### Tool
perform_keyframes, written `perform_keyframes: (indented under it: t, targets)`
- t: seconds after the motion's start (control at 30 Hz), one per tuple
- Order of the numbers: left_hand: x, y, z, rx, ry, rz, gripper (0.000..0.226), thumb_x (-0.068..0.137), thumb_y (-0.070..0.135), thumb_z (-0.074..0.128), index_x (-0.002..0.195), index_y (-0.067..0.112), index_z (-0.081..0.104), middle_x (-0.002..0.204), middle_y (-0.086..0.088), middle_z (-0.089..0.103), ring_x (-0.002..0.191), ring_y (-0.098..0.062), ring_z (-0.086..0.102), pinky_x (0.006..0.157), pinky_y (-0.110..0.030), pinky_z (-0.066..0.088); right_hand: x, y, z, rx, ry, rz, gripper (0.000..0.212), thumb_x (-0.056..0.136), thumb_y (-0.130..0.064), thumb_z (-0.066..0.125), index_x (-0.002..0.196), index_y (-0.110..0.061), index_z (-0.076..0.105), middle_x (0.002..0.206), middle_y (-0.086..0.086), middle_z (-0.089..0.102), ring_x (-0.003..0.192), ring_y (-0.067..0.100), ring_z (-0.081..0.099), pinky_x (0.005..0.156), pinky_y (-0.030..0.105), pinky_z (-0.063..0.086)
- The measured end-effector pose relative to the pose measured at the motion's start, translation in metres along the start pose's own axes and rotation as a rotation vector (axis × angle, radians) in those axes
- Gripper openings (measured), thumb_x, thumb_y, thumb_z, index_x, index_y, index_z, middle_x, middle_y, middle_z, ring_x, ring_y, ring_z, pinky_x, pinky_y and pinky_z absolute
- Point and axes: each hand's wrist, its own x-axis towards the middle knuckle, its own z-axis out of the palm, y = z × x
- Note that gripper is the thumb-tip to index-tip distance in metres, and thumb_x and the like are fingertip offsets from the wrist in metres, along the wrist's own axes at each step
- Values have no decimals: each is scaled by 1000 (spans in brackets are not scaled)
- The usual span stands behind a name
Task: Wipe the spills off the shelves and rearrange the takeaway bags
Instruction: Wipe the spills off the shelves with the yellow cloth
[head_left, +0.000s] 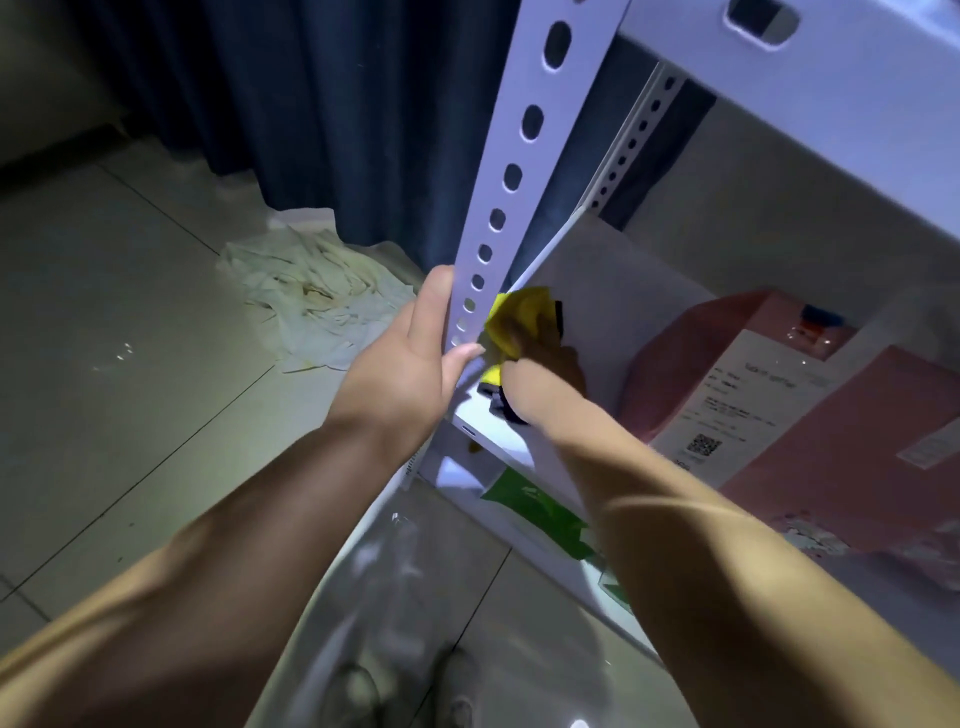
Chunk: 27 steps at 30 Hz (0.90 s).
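My left hand (410, 358) grips the white perforated upright (511, 176) of the rack at the frame's centre, fingers behind it and thumb in front; just right of it my right hand (543, 364), somewhat blurred, holds a bunched yellow cloth (519, 314) against the left end of the shelf (618, 291); two pink takeaway bags (857, 431) stand on that shelf at the right of the frame, the nearer one bearing a white receipt (748, 400); a green and white bag (540, 514) sits on the shelf below; a crumpled white rag (317, 291) lies on the floor, centre left.
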Motion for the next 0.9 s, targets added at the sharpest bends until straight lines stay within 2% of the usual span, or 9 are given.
perform_keyframes:
  t: [0.07, 0.17, 0.3, 0.37, 0.5, 0.6, 0.7, 0.8, 0.9]
  targets:
    - [-2, 4, 1, 36, 17, 3, 46, 89, 36, 47, 130, 35, 24, 112, 7, 57, 90, -23, 58, 69, -29, 41, -28, 4, 10, -64, 63, -157, 55, 85, -22, 45, 132, -48, 34, 145, -2, 33, 110, 34, 45, 81, 33, 36]
    - [-3, 8, -2, 39, 10, -12, 46, 90, 34, 46, 132, 25, 29, 113, 4, 57, 96, -24, 57, 75, -36, 48, -64, 26, 21, -60, 63, -308, 56, 86, -18, 44, 136, -42, 38, 145, 1, 33, 105, 35, 45, 86, 35, 38]
    - [-1, 11, -4, 27, -33, -34, 42, 91, 32, 45, 130, 23, 31, 112, 3, 58, 97, -27, 57, 80, -44, 49, -55, 34, 13, -31, 28, -156, 57, 87, -25, 45, 139, -45, 31, 147, 4, 33, 117, 34, 42, 87, 32, 37]
    - [-1, 11, -3, 34, -33, -54, 45, 91, 32, 46, 132, 24, 29, 114, 2, 57, 98, -28, 57, 82, -46, 48, -35, 29, 6, -224, 28, -124, 61, 83, -30, 54, 141, -35, 32, 149, 10, 28, 123, 37, 38, 87, 33, 39]
    - [-2, 10, 0, -5, -21, -74, 47, 91, 30, 47, 133, 27, 27, 116, 1, 56, 102, -28, 55, 85, -46, 47, -8, 11, 5, -120, 33, -53, 55, 94, -19, 40, 146, -22, 24, 157, 8, 5, 141, 33, 11, 110, 43, 22]
    - [-3, 11, 1, -16, -13, -76, 47, 91, 29, 48, 134, 25, 29, 117, 1, 56, 103, -27, 55, 85, -46, 47, -31, 8, 17, -106, 95, -153, 39, 95, -33, 39, 134, -33, 41, 146, 6, 35, 123, 34, 39, 95, 39, 35]
    - [-3, 12, 1, -27, 0, -73, 43, 91, 27, 48, 131, 24, 31, 115, 2, 56, 102, -26, 55, 84, -45, 47, -58, 30, 21, -73, 30, -323, 47, 93, -31, 43, 138, -42, 36, 148, 2, 32, 119, 33, 42, 97, 37, 37]
    - [-3, 15, 0, -22, 9, -66, 37, 92, 27, 48, 125, 26, 32, 110, 1, 58, 99, -26, 56, 81, -46, 48, -56, 48, 9, -55, 25, -246, 48, 93, -32, 40, 138, -46, 32, 144, 3, 38, 121, 32, 43, 95, 38, 39]
    - [-5, 16, 0, -19, 21, -68, 36, 92, 27, 48, 125, 27, 32, 109, 1, 58, 98, -27, 56, 80, -46, 49, -50, 36, 11, -45, 104, -102, 43, 94, -32, 39, 137, -39, 36, 138, 7, 45, 113, 37, 49, 90, 38, 39]
